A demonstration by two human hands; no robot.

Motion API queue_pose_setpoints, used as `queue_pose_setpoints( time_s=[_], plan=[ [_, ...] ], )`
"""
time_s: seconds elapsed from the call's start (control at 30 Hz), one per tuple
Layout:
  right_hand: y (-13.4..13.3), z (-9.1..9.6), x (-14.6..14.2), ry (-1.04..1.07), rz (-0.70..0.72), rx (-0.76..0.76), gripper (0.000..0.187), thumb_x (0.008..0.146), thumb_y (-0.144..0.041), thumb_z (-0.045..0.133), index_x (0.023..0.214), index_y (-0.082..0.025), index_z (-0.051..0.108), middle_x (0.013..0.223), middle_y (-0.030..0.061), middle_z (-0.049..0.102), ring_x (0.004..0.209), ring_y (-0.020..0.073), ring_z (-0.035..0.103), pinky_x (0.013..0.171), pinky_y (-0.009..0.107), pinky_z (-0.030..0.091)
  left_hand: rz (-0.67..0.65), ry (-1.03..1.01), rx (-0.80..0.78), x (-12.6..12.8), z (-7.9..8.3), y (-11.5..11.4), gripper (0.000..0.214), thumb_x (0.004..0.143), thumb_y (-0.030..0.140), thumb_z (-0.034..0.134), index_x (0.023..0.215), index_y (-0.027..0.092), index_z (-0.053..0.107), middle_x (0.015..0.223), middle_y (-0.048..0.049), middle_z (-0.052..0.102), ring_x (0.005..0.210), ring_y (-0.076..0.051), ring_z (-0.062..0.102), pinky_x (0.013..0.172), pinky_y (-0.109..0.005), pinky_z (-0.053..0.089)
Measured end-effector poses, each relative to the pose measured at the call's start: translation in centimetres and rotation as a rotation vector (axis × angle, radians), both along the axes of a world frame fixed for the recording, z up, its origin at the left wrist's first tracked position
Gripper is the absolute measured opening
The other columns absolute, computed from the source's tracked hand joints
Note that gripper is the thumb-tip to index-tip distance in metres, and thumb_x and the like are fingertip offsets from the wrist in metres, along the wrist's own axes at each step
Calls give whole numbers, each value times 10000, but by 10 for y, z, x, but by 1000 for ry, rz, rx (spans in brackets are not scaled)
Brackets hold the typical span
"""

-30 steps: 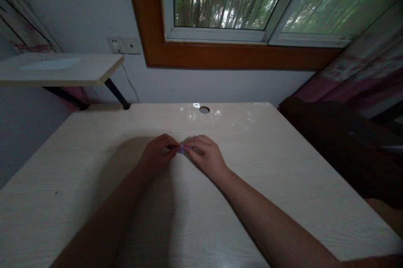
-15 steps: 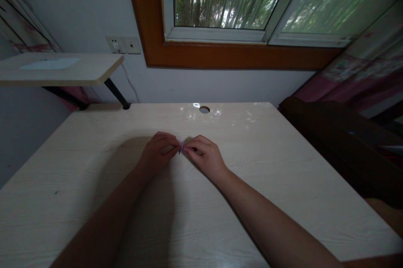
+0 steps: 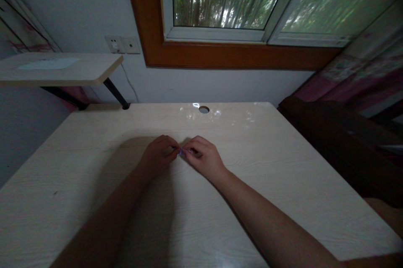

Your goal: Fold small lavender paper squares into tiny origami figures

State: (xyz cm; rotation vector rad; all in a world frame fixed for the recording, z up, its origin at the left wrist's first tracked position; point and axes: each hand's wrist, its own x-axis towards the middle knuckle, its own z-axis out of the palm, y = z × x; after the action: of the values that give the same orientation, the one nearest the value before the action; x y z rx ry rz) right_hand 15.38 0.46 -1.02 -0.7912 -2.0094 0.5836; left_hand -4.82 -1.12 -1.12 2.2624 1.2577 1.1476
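Observation:
A tiny purple piece, too small to make out its kind, sits between the fingertips of both hands. From the left, my left hand pinches it with thumb and fingers. Opposite, my right hand grips its other side in the same kind of pinch. The fingertips nearly meet and cover most of the piece. Both hands are just above or resting on the pale wooden desk; I cannot tell which.
A raised shelf on dark legs stands at the back left, with a pale sheet on it. Near the desk's back edge is a round cable hole. Behind are wall sockets and a window with a brown frame.
The left fingers have dipped slightly, and the purple piece shows at a different angle between the fingertips. The right hand has barely moved.

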Motion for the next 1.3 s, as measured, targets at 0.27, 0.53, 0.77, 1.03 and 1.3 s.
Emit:
queue_pose_setpoints(
  time_s=[0.27,0.53,0.77,1.03,1.3],
  plan=[
    [0,3,1,-16,-5,4,74,867,-163,624,865,-209,683,805,27,638,756,139,595,662,247,464,4,4,-56,0,0,0,55,859,174,636,901,200,659,875,-21,688,837,-153,641,797,-282,492],
    [2,-2,0,44,-48,-54,82,844,-143,653,853,-213,696,770,12,627,700,127,578,627,245,452,0,-2,-109,3,2,-2,182,835,305,676,988,213,646,960,-39,699,897,-185,654,828,-309,513],
    [2,-1,0,49,-64,-110,54,861,-211,656,831,-222,699,763,17,617,694,137,577,609,254,460,23,13,-145,4,1,-2,175,822,250,658,995,220,651,955,-35,706,890,-187,668,837,-316,525],
    [2,-2,-1,57,-50,-138,35,850,-227,687,883,-224,695,793,19,623,731,141,593,652,262,480,39,-96,-238,5,-2,-2,223,846,262,647,1063,216,653,988,-49,737,897,-187,708,839,-318,563],
    [4,-9,-5,180,-25,-295,168,835,-293,701,955,-202,627,1027,69,639,716,116,611,631,245,514,45,-269,-335,5,-1,0,240,833,293,674,1049,199,627,977,-54,733,877,-189,718,819,-332,589]
  ],
)
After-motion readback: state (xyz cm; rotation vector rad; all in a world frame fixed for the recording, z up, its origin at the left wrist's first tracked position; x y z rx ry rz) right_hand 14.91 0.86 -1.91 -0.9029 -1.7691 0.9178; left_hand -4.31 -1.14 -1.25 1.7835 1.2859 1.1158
